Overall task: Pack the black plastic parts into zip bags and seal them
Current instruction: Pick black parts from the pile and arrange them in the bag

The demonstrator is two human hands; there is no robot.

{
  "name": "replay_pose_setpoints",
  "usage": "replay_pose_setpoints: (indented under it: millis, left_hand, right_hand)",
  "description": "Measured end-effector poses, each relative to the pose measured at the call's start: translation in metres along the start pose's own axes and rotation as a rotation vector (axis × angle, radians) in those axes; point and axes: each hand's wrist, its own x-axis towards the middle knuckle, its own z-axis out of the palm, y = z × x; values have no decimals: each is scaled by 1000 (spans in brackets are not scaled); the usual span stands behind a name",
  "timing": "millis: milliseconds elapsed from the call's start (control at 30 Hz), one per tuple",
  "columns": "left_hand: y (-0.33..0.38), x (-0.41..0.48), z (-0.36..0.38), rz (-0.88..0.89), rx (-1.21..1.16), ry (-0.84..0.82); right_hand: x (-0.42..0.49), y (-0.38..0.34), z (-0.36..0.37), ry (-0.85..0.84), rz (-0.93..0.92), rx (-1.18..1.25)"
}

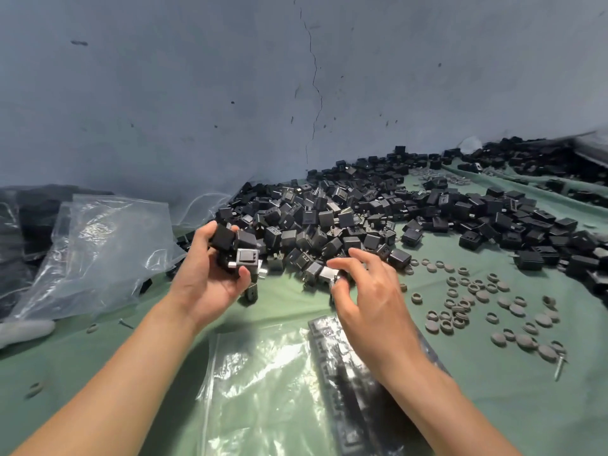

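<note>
parts [329,218] | left grip [204,278] clasps a gathered handful | right grip [368,291] pinches one more to add | bag [263,390] lies near, ready

Surface: green cloth [289,304] spread before me
Centre to upper right: heap of black plastic parts [362,218]
Lower right: scattered grey rings and caps [477,301]
Bottom centre: flat zip bags [263,390]
Left: crumpled clear bags [98,245]

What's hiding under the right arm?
A long row of black parts wrapped in clear plastic lies on the green cloth. The right arm covers part of it, so the count is hidden.
</note>
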Motion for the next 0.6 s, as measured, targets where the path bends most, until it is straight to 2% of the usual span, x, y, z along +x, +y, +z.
replay_pose_setpoints:
  millis: [67, 133, 267, 333, 433, 533, 600]
  left_hand:
    - [-5, -11, 6, 3, -59, -67]
    - [-12, -21, 15, -21, -43, -124]
    - [-29, -41, 37, -77, 27, -277]
    - [-45, -51, 51, -54, 157, -345]
    - [-78, -64, 69, 163, 518, -238]
    - [-107, -72, 77, 545, 964, -120]
    - [-121, -80, 82, 699, 1268, -72]
  right_hand:
    - [-2, -10, 4, 39, -26, 97]
    - [-3, -18, 6, 26, 31, 284]
    - [-3, -34, 4, -136, 393, 895]
    - [-3, -37, 5, -197, 581, 1185]
    - [-11, -33, 9, -221, 717, 1441]
    - [-18, -24, 4, -137, 748, 1619]
    - [-22, -18, 4, -78, 725, 1691]
